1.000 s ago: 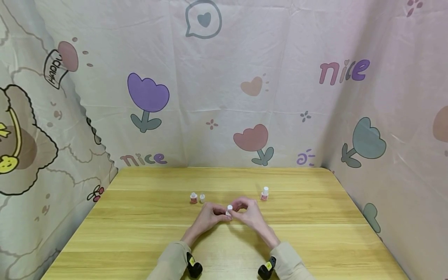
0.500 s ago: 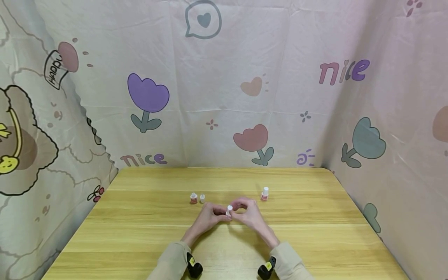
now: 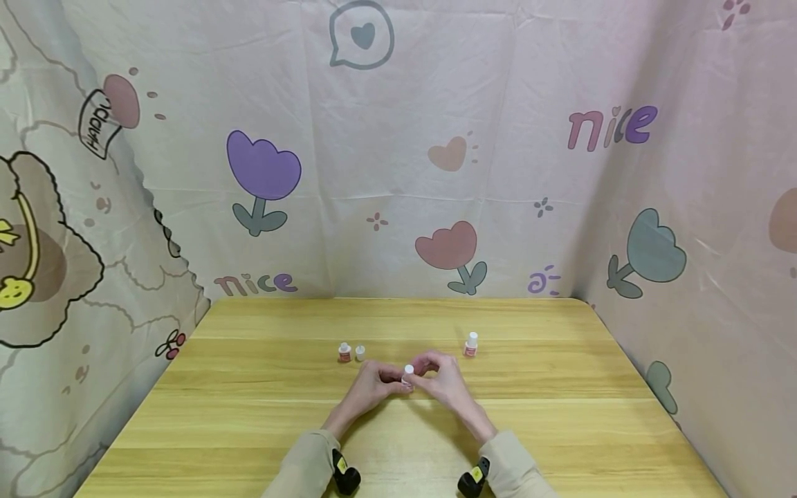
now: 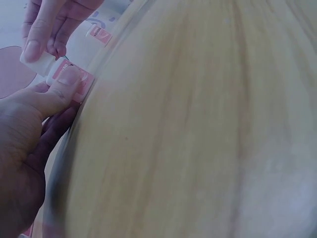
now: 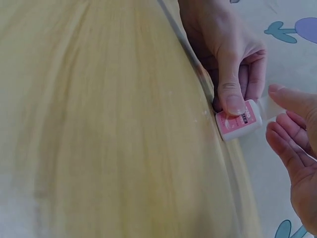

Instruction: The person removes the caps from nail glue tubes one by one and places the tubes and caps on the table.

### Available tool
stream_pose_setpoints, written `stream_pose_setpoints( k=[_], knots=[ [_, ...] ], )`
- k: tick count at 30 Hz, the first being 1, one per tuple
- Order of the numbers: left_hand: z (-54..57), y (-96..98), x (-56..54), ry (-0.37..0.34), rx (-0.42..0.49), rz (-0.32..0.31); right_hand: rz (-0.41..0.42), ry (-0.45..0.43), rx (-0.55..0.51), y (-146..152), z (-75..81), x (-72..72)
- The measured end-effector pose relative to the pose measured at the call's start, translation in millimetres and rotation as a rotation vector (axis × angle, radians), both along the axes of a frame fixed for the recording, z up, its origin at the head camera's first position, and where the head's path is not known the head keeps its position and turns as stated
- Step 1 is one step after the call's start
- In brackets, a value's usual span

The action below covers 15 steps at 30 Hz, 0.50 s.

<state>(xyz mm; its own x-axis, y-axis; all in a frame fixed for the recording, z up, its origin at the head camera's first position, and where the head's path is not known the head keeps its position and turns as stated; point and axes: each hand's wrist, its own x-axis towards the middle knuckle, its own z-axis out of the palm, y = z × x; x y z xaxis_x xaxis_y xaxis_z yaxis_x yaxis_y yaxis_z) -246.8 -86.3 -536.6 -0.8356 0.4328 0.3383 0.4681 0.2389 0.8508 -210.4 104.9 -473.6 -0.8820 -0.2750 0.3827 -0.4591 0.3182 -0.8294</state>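
Between my hands, over the middle of the table, is a small white bottle [image 5: 238, 123] with a pink label and a white cap [image 4: 38, 65]. My left hand [image 3: 369, 387] grips the bottle's body, its thumb pressed across the label. The right hand [image 3: 443, 382] pinches the cap between thumb and fingers. In the head view the fingers hide most of the bottle. Its base sits close to the tabletop in both wrist views.
Behind my left hand stands a similar bottle [image 3: 344, 354] with its cap off, beside a loose white cap [image 3: 360, 353]. A capped bottle [image 3: 471, 346] stands at the back right. Printed curtains surround the wooden table [image 3: 249, 415].
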Motion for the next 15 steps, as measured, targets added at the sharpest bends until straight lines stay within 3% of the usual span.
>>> stream_pose_setpoints(
  k=[15],
  knots=[
    [-0.7,0.6,0.0,-0.02,0.026,-0.002,0.043,0.001,-0.022,1.0,-1.3,-1.5]
  ],
)
